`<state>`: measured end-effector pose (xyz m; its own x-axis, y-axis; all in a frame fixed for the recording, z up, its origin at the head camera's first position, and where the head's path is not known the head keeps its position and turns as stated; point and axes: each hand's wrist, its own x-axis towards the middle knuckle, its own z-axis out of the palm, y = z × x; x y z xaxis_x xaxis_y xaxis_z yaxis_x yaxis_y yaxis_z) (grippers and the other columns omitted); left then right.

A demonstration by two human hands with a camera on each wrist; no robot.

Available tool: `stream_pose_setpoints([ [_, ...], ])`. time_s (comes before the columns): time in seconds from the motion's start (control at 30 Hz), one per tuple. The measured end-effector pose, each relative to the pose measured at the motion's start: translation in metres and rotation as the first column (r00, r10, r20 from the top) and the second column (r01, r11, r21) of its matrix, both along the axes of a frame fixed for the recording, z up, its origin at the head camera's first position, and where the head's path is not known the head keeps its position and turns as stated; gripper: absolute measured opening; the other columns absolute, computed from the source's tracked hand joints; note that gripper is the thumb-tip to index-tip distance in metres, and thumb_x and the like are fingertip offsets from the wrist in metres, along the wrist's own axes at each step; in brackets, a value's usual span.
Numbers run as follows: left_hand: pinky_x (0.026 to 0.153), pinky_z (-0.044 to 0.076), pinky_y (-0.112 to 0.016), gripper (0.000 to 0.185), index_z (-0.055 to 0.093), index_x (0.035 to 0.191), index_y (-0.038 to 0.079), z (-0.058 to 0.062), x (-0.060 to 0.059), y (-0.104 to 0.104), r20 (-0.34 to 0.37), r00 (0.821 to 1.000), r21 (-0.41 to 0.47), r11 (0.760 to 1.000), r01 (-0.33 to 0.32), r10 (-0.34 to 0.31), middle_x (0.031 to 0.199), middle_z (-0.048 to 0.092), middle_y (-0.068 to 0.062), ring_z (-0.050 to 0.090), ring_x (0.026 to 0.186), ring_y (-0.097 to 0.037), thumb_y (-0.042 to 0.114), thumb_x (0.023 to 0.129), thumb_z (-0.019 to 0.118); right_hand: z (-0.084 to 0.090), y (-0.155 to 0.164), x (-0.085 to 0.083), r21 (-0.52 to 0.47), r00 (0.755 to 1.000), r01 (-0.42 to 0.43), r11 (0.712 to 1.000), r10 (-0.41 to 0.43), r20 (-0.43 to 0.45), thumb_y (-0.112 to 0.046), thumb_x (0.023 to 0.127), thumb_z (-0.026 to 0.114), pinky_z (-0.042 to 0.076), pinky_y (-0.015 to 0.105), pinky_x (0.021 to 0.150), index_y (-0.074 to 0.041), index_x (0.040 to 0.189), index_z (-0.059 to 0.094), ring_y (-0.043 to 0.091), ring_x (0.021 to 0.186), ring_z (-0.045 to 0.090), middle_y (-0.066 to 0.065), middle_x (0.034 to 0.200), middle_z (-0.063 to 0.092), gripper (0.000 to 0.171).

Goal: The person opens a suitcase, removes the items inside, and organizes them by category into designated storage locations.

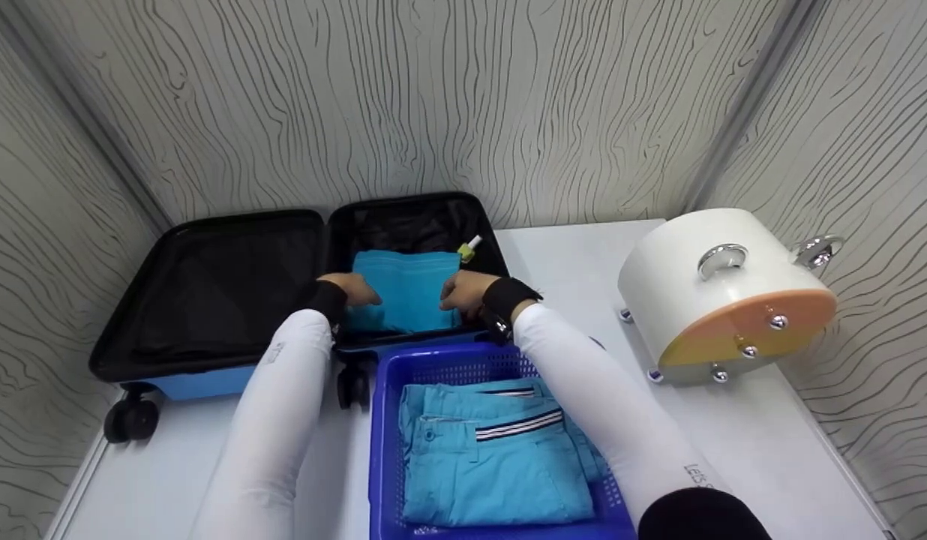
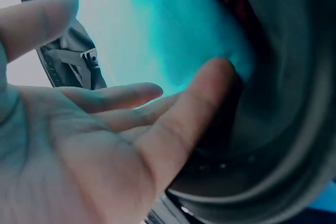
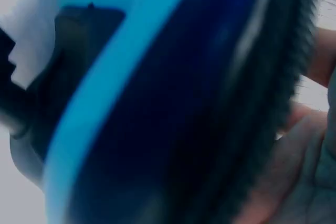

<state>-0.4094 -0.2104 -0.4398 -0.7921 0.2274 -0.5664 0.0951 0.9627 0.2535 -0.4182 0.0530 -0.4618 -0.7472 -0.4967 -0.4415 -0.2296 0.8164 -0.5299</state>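
A folded turquoise garment [image 1: 411, 289] lies inside the right half of an open black-lined suitcase [image 1: 426, 232]. At the garment's left edge is my left hand [image 1: 356, 288], palm down. The left wrist view shows its fingers [image 2: 194, 98] loosely bent and spread beside the cloth, with no fold pinched between them. My right hand [image 1: 467, 291] rests at the garment's right edge with bent fingers. In the right wrist view the blurred suitcase rim [image 3: 252, 103] hides most of that hand, so whether it pinches the cloth is unclear.
Below the suitcase stands a blue plastic basket [image 1: 385, 450] with folded turquoise trousers [image 1: 501, 472]. The suitcase's black left half [image 1: 231, 285] lies flat, with wheels [image 1: 131, 417] toward me. A white drum-shaped object with chrome handles [image 1: 703, 262] sits at right. Patterned walls [image 1: 403, 97] enclose the table.
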Motion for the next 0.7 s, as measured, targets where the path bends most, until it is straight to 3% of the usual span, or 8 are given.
stream_pose_setpoints([
  [0.1,0.125,0.043,-0.047,0.064,0.054,0.154,-0.007,0.001,0.0,-0.003,0.024,1.0,0.007,1.0,0.007,-0.007,0.161,0.052,-0.027,0.054,0.148,-0.04,0.039,0.11,0.051,-0.002,-0.005,0.0,0.038,0.994,-0.101,0.994,0.102,-0.03,-0.025,0.111,0.058,0.06,0.037,0.1,-0.003,0.142,0.07,0.035,0.124,0.072,0.018,0.144,0.07,0.04],
  [0.17,0.127,0.041,-0.047,0.063,0.055,0.154,-0.007,0.001,0.001,-0.005,0.021,0.998,-0.018,0.998,0.055,-0.054,0.165,0.048,-0.028,0.05,0.152,-0.041,0.038,0.11,0.052,-0.003,-0.008,0.0,0.073,0.984,-0.165,0.984,0.169,-0.058,-0.024,0.111,0.056,0.053,0.037,0.115,-0.002,0.142,0.071,0.033,0.136,0.066,0.016,0.148,0.069,0.041],
  [0.27,0.127,0.04,-0.047,0.06,0.058,0.152,-0.006,0.0,0.002,-0.006,0.027,0.995,-0.03,0.995,0.094,-0.094,0.167,0.045,-0.028,0.048,0.153,-0.041,0.036,0.109,0.054,-0.003,-0.011,0.0,0.081,0.979,-0.178,0.981,0.185,-0.089,-0.023,0.11,0.055,0.045,0.036,0.124,-0.001,0.141,0.071,0.03,0.147,0.057,0.015,0.15,0.067,0.041],
  [0.4,0.118,0.048,-0.044,0.053,0.068,0.14,-0.003,-0.004,0.004,-0.003,0.0,0.996,-0.023,0.995,0.094,-0.094,0.16,0.055,-0.025,0.06,0.134,-0.034,0.035,0.104,0.061,-0.004,-0.011,0.0,0.007,0.991,-0.105,0.994,0.105,-0.084,-0.019,0.108,0.054,0.051,0.033,0.114,0.001,0.143,0.069,0.028,0.137,0.063,0.016,0.151,0.066,0.042],
  [0.5,0.1,0.051,-0.037,0.035,0.074,0.111,0.001,-0.006,0.006,0.001,-0.03,0.994,-0.032,0.994,0.108,-0.109,0.143,0.065,-0.02,0.059,0.109,-0.027,0.033,0.1,0.064,-0.005,-0.009,0.0,-0.002,0.995,-0.095,0.995,0.095,-0.043,-0.018,0.109,0.053,0.053,0.029,0.096,-0.003,0.146,0.067,0.026,0.126,0.063,0.015,0.154,0.064,0.043],
  [0.57,0.09,0.047,-0.034,0.025,0.069,0.092,0.007,-0.007,0.008,0.003,-0.039,0.99,-0.039,0.99,0.133,-0.135,0.132,0.066,-0.017,0.054,0.099,-0.024,0.03,0.099,0.062,-0.007,-0.009,0.001,0.014,0.995,-0.101,0.995,0.101,-0.004,-0.018,0.109,0.053,0.055,0.029,0.088,-0.005,0.148,0.066,0.026,0.127,0.064,0.014,0.156,0.063,0.043],
  [0.63,0.086,0.045,-0.033,0.024,0.061,0.082,0.011,-0.007,0.009,0.005,-0.047,0.982,-0.051,0.982,0.183,-0.185,0.124,0.066,-0.017,0.051,0.094,-0.023,0.027,0.1,0.06,-0.008,-0.01,0.001,0.027,0.995,-0.098,0.995,0.098,0.02,-0.02,0.11,0.054,0.059,0.031,0.087,-0.005,0.148,0.067,0.027,0.132,0.065,0.014,0.156,0.063,0.043],
  [0.7,0.09,0.048,-0.034,0.027,0.067,0.086,0.007,-0.007,0.01,0.006,-0.053,0.982,-0.044,0.983,0.18,-0.183,0.128,0.068,-0.019,0.053,0.097,-0.023,0.028,0.102,0.059,-0.009,-0.011,0.001,0.004,0.997,-0.069,0.998,0.069,0.024,-0.02,0.109,0.057,0.061,0.035,0.094,-0.003,0.146,0.068,0.029,0.137,0.064,0.015,0.154,0.064,0.042],
])
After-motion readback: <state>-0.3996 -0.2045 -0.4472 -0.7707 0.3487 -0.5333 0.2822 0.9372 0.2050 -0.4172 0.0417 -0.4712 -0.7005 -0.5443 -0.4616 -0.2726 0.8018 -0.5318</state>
